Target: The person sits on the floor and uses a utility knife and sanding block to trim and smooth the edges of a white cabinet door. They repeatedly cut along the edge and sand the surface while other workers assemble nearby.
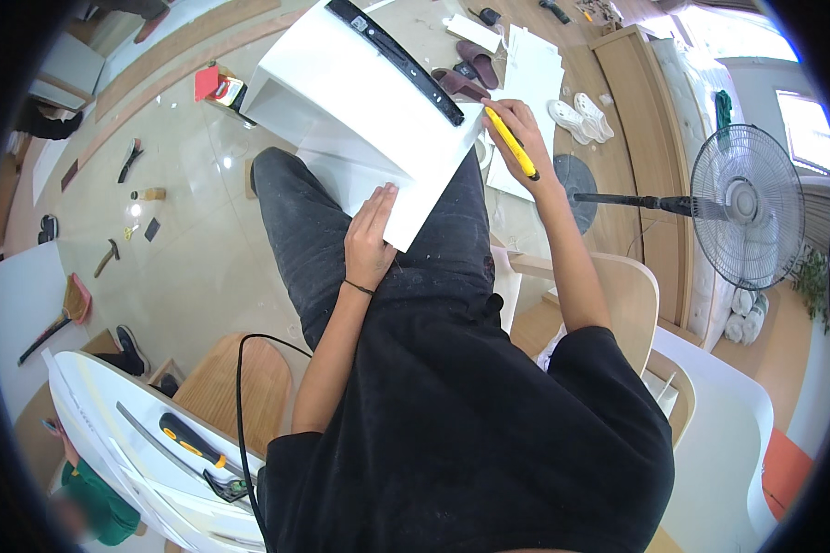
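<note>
A white box-like furniture piece [367, 81], open on one side, rests tilted across my thighs. A black strip [397, 61] runs along its far right edge. My left hand [371, 238] lies flat on its near corner with the fingers stretched out; the thumb is mostly hidden. Beyond the piece's right corner, my right hand [523, 140] is closed round a yellow utility knife [511, 143]. The knife's tip end points toward the end of the black strip. Whether the blade touches the piece cannot be made out.
At right stand a fan [745, 207] and a wooden chair [632, 276]. Purple slippers [475, 63], white clogs [581, 118] and white boards [530, 69] lie ahead. Left on the floor are a hammer [108, 258] and a bottle [148, 194]. A screwdriver [190, 438] lies near a person [101, 502].
</note>
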Demonstrator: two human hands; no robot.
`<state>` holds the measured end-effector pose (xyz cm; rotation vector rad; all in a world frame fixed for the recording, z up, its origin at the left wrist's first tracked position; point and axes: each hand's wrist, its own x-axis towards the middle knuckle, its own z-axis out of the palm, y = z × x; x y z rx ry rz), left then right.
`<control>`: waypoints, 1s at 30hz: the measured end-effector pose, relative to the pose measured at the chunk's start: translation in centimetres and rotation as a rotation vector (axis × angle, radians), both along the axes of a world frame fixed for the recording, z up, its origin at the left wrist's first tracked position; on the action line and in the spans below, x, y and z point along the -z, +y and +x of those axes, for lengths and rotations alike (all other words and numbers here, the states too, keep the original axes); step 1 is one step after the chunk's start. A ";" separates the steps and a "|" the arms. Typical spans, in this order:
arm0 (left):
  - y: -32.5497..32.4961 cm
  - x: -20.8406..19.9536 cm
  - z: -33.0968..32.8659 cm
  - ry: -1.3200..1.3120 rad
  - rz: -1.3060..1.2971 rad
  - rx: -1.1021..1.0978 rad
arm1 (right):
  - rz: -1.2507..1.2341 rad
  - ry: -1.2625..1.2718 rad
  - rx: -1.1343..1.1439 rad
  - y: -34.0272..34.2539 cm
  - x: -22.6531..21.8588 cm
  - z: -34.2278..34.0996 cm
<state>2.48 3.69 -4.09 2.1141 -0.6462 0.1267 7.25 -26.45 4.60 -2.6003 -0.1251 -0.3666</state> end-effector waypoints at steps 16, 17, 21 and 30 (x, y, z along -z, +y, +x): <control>0.0 -0.2 0.0 -0.022 -0.008 -0.003 | -0.063 -0.020 -0.014 0.1 0.6 -0.3; 0.0 -0.1 0.0 -0.026 -0.005 -0.002 | -0.075 -0.028 -0.036 0.4 0.7 -0.5; -0.1 0.0 0.1 -0.030 -0.017 -0.012 | -0.075 -0.007 -0.049 2.0 0.6 -1.7; 0.0 0.3 0.0 -0.017 -0.011 -0.001 | -0.010 0.055 -0.098 7.4 -0.5 -5.7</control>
